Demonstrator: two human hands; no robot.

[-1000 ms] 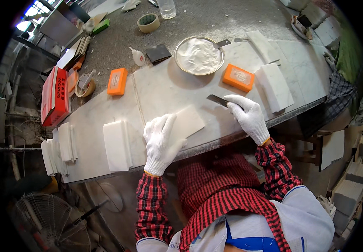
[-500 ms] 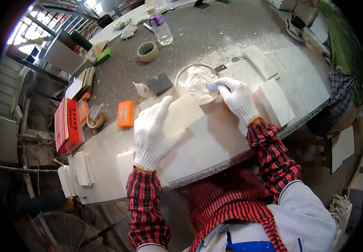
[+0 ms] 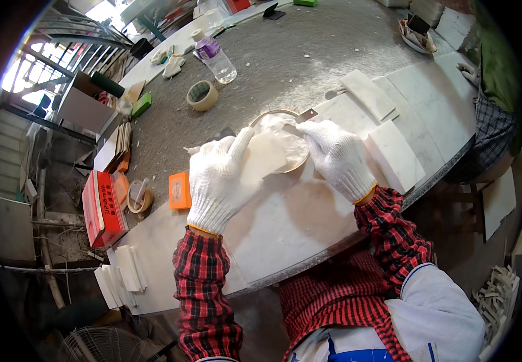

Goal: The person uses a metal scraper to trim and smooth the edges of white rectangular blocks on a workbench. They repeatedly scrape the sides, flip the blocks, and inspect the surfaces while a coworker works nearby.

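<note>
My left hand [image 3: 215, 181], in a white knit glove, grips a thin white stone tile [image 3: 263, 155], thumb hidden beneath it. The tile's far corner overlaps the near left edge of a round dish [image 3: 302, 164] of white paste [image 3: 286, 143]. In my gloved right hand [image 3: 338, 158] is a small putty knife [image 3: 292, 129], its blade over the paste. A second flat metal blade [image 3: 307, 114] lies at the dish's far right rim. Left of my left hand stands an orange box [image 3: 180, 190]. A dark grey block [image 3: 227, 132] is mostly hidden behind the left glove.
White stone slabs [image 3: 395, 158] lie to the right. A tape roll [image 3: 202, 96] and water bottle [image 3: 215, 57] stand farther back. At left are a red box [image 3: 104, 208], a small tub [image 3: 140, 199] and upright white strips [image 3: 129, 268]. Another person [image 3: 495, 120] is at the right edge.
The view has shifted, so the table sits lower. My left hand has moved the tile away from me, to the dish. The putty knife has moved back over the paste.
</note>
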